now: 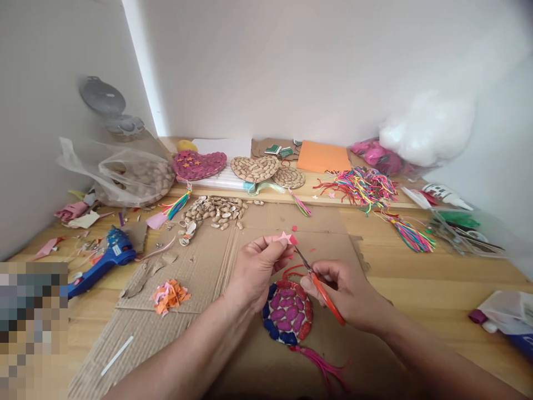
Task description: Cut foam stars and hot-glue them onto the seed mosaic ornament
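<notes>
My left hand [255, 266] pinches a small pink paper star [285, 238] with a bit of red paper at its edge. In my right hand [353, 291] are orange-handled scissors [327, 300], their blades pointing up at the red paper. I cannot tell whether the blades touch it. Below both hands lies a round peanut-shell ornament [287, 310] with purple, blue and red painted shells. A pink tassel [318, 361] trails from its lower edge and a red cord loop from its top. My left wrist hides part of its left side.
Corrugated cardboard [175, 344] covers the table's middle. At left are a blue glue gun [110, 258], paper scraps [169, 296] and a peanut pile [216, 211]. Behind stand heart-shaped ornaments [200, 165], orange paper [323, 156] and colourful tassels [362, 186]. A glue bottle [447, 195] lies right.
</notes>
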`<act>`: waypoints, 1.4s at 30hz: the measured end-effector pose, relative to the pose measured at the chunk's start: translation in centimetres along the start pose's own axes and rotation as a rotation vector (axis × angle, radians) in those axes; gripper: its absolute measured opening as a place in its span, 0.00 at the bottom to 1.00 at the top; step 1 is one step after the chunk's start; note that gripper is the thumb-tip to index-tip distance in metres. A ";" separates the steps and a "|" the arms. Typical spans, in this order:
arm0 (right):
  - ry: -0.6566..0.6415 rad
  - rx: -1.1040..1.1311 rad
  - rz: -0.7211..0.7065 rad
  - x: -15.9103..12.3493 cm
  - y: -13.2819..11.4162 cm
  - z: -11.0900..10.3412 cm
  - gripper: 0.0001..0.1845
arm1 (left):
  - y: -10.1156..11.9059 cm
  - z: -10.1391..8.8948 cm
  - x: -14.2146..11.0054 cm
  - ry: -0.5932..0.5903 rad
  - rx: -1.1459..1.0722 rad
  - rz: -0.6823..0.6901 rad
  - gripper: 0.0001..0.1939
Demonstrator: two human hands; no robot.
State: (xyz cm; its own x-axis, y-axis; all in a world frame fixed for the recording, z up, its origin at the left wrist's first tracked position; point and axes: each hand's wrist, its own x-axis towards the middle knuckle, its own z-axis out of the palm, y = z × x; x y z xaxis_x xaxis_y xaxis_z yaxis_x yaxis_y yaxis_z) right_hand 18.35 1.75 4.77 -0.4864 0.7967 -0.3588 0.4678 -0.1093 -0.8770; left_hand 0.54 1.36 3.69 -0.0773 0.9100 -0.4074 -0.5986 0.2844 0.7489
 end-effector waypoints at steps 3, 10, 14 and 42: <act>-0.008 0.002 -0.009 0.3 0.4 0.1 0.20 | -0.3 -0.2 0.2 -0.003 -0.007 -0.012 0.13; 0.014 0.017 0.011 0.9 0.7 0.5 0.21 | -1.0 -0.5 0.5 0.006 -0.038 -0.050 0.14; -0.007 0.065 0.017 1.0 0.7 0.6 0.20 | -1.1 -0.4 0.5 0.032 -0.046 -0.063 0.14; -0.060 0.202 0.040 1.4 1.3 1.0 0.21 | -1.1 -0.5 0.6 0.057 -0.074 -0.079 0.11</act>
State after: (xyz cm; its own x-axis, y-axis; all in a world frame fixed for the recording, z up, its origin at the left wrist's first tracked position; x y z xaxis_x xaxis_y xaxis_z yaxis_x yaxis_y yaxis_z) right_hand 17.53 2.11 2.84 -0.5160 0.7533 -0.4078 0.3332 -0.2621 -0.9057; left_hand 0.76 1.43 2.30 -0.0711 0.8663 -0.4944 -0.6616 0.3300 0.6734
